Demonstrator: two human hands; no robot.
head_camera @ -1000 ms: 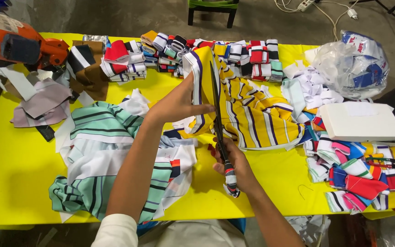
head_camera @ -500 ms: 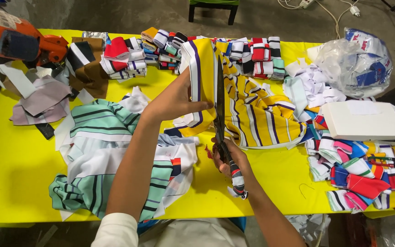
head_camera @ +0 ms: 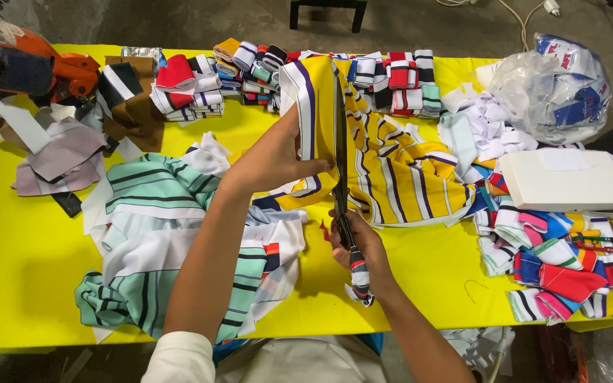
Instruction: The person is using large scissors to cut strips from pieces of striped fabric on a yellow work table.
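Head view, looking down on a yellow table: the left hand pinches the cut edge of a yellow striped fabric, fingers closed on the strip that stands to the left of the blade, holding it up and taut. The right hand is clamped around the cloth-wrapped handles of a pair of large scissors, whose long dark blades run straight away from the person, up through the yellow cloth toward the far side of the table. The two hands sit near each other but apart, the left one farther from the body and just left of the blades, the right one close to the table's near edge. The fabric being cut lies in the middle of the table, spreading to the right of the scissors in folds. To the left of the left forearm lies a heap of green-and-white striped fabric. Along the far edge stands a row of folded striped pieces; a second pile of folded pieces in red, blue and pink sits at the right. A flat white box rests above that pile, and a clear plastic bag lies at the far right corner. An orange machine sits at the far left corner, with pale grey scraps below it.
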